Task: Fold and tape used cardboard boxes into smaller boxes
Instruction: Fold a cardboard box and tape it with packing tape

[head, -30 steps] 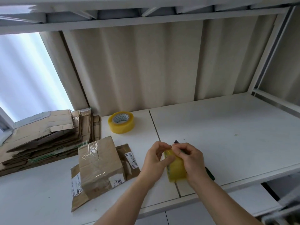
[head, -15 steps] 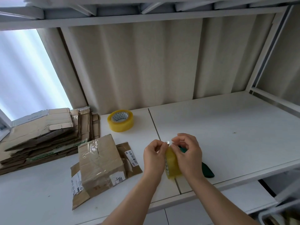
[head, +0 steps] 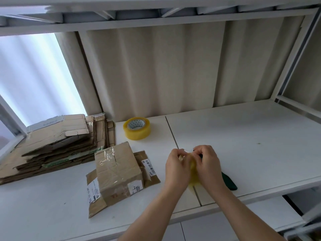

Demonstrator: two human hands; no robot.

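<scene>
Both hands grip a yellowish translucent roll of packing tape (head: 193, 173) held upright between them over the white shelf (head: 243, 145): the left hand (head: 177, 168) and the right hand (head: 207, 165) pinch at its top edge with curled fingers. Left of the left hand sits a taped brown cardboard box (head: 118, 173) on flat cardboard; beyond it lies a second yellow tape roll (head: 136, 128). A dark green handled tool (head: 229, 181) pokes out from under the right hand.
</scene>
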